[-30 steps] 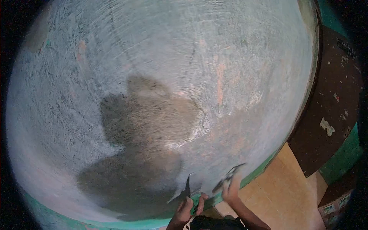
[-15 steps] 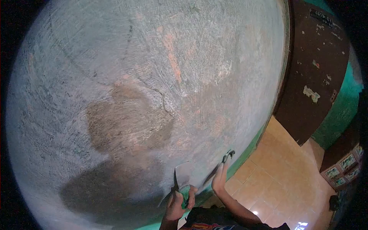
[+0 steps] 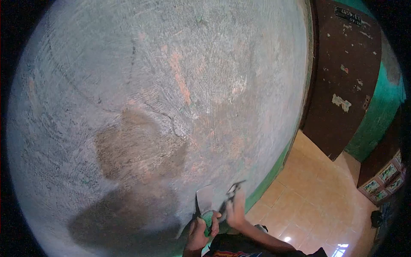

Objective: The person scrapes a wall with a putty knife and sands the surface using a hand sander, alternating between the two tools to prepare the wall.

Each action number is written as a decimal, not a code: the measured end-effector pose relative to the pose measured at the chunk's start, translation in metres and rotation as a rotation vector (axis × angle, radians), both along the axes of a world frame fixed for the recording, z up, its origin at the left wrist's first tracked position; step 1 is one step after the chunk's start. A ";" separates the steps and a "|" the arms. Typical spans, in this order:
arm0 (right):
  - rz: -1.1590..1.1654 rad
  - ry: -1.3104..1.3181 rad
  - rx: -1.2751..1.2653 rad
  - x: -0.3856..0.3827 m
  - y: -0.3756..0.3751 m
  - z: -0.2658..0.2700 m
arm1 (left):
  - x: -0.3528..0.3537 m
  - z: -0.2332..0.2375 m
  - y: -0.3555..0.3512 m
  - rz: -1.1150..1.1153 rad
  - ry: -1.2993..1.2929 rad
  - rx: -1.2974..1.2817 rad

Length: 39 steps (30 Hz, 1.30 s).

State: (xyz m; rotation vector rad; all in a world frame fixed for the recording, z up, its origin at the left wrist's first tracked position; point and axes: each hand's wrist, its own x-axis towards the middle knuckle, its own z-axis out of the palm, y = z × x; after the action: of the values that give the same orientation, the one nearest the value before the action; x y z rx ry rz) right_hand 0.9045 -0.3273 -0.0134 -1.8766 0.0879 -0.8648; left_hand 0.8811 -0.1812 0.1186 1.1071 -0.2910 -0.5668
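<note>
My left hand (image 3: pixel 198 234) is closed around a putty knife with a green handle (image 3: pixel 208 219). Its broad metal blade (image 3: pixel 204 197) points up, close in front of the wall. To the right, my raised right hand (image 3: pixel 235 210) is closed on a small dark tool (image 3: pixel 233 188), smeared by motion, and I cannot tell its kind. That tool overlaps the lower wall. The grey plastered wall (image 3: pixel 222 137) has scrape marks, orange-pink patches and a jagged crack (image 3: pixel 165 115).
A green band (image 3: pixel 274 173) runs along the wall's lower edge, above the tan tiled floor (image 3: pixel 295 192). At the right stands a brown door (image 3: pixel 342 77) with peeled paint and a number plate (image 3: pixel 347 16). Beyond it is a cabinet with patterned panels (image 3: pixel 387 173).
My right hand has moved left and a little down, closer to the putty knife. My left hand holds nearly the same place. The view has shifted slightly.
</note>
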 end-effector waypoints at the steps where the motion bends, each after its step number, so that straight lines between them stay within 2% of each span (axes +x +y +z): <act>1: -0.046 -0.014 0.153 0.017 -0.018 0.021 | 0.001 -0.003 0.001 -0.005 0.005 -0.015; 2: -0.093 -0.026 0.307 0.028 -0.032 0.040 | 0.001 -0.002 0.001 0.001 0.017 -0.016; 5: -0.043 -0.076 -0.162 0.031 -0.052 0.053 | 0.000 -0.005 0.003 0.004 0.045 -0.031; 8: 0.071 -0.396 -0.851 0.033 -0.079 0.091 | 0.002 -0.001 -0.001 -0.023 0.074 -0.096; 9: 0.030 -0.196 -0.776 0.041 -0.092 0.093 | 0.003 -0.004 0.000 -0.038 0.099 -0.156; 12: -0.195 -0.331 -0.259 0.069 -0.106 0.136 | 0.006 -0.011 0.000 -0.038 0.048 -0.212; 14: -0.156 -0.387 -0.342 0.069 -0.111 0.145 | 0.009 -0.011 -0.004 -0.030 0.001 -0.181; 16: 0.060 -0.409 -0.854 0.051 -0.116 0.134 | 0.010 -0.008 -0.010 -0.024 -0.015 -0.125; 17: 0.083 -0.437 -0.887 0.052 -0.123 0.140 | 0.013 -0.010 -0.014 -0.009 -0.004 -0.127; 20: -0.146 -0.380 -0.518 0.081 -0.155 0.179 | 0.016 -0.025 -0.033 0.056 0.026 -0.178; 22: -0.118 -0.430 -0.429 0.089 -0.166 0.202 | 0.017 -0.035 -0.050 0.121 0.023 -0.250; 24: 0.000 -0.446 -0.798 0.089 -0.177 0.200 | 0.021 -0.038 -0.066 0.177 -0.032 -0.220; 25: 0.128 -0.552 -0.951 0.086 -0.182 0.204 | 0.023 -0.041 -0.075 0.208 -0.057 -0.202; 28: -0.049 -0.439 -0.991 0.105 -0.228 0.244 | 0.037 -0.085 -0.083 0.159 -0.065 -0.378; 29: -0.126 -0.462 -0.865 0.118 -0.249 0.257 | 0.040 -0.098 -0.087 0.172 -0.055 -0.410; 31: -0.123 -0.519 -0.793 0.128 -0.268 0.264 | 0.040 -0.093 -0.109 0.291 0.010 -0.399; 32: -0.121 -0.551 -0.755 0.134 -0.277 0.268 | 0.038 -0.090 -0.123 0.356 -0.056 -0.320; 33: -0.013 -0.530 -0.953 0.129 -0.282 0.255 | 0.031 -0.049 -0.147 0.421 -0.121 -0.236; 34: 0.055 -0.569 -1.042 0.129 -0.290 0.249 | 0.028 -0.026 -0.163 0.487 -0.181 -0.148; 36: 0.187 -0.640 -1.221 0.129 -0.310 0.248 | 0.030 -0.029 -0.184 0.565 -0.112 -0.186; 37: 0.036 -0.506 -1.130 0.135 -0.321 0.256 | 0.029 -0.030 -0.193 0.602 -0.072 -0.203; 39: -0.085 -0.603 -0.655 0.157 -0.331 0.274 | 0.027 -0.024 -0.213 0.730 0.000 -0.042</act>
State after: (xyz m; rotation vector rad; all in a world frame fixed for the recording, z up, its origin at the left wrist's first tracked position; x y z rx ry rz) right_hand 1.0618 -0.6582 0.2610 -2.1095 -0.5505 -1.6239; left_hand 0.9083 -0.3943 0.0941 1.0817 0.1094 0.0889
